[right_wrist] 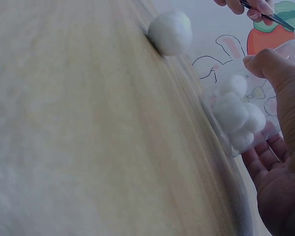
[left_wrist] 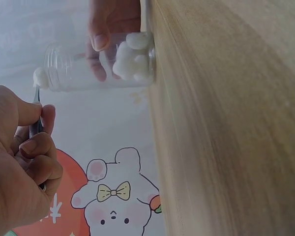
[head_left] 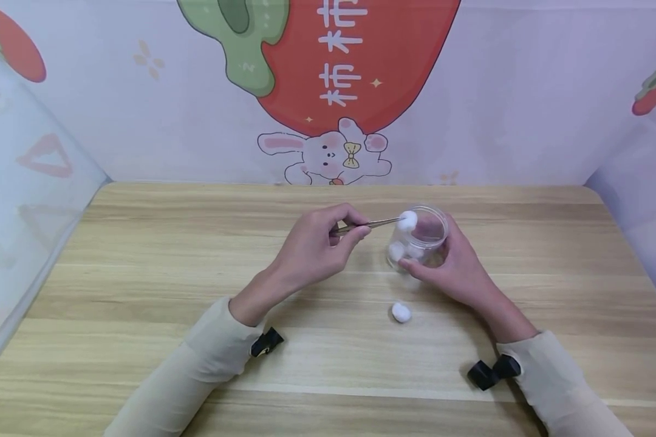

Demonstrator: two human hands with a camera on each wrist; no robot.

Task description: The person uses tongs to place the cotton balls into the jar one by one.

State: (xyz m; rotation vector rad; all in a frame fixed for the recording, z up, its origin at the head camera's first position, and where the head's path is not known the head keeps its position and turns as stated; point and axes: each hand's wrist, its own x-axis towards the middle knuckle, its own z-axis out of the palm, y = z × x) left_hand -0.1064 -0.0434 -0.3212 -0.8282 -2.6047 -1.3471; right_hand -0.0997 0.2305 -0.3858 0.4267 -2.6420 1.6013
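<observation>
My left hand [head_left: 314, 250] pinches metal tweezers [head_left: 379, 223] between thumb and fingers. Their tips hold a white cotton ball [head_left: 408, 221], which in the left wrist view is just above the mouth of a clear jar [left_wrist: 76, 71]. With thumb and fingers, my right hand [head_left: 459, 264] grips the side of this jar, which stands upright on the table. Several cotton balls [left_wrist: 130, 59] lie at the bottom of the jar, seen through its wall. A loose cotton ball [head_left: 401, 312] rests on the table in front of the jar, nearer the right forearm.
The wood-grain table [head_left: 142, 255] reaches back to a printed cloth backdrop [head_left: 497, 91] with a rabbit and a red fruit. Cloth sides stand at left and right. Black wrist devices [head_left: 266, 342] sit at both beige sleeves.
</observation>
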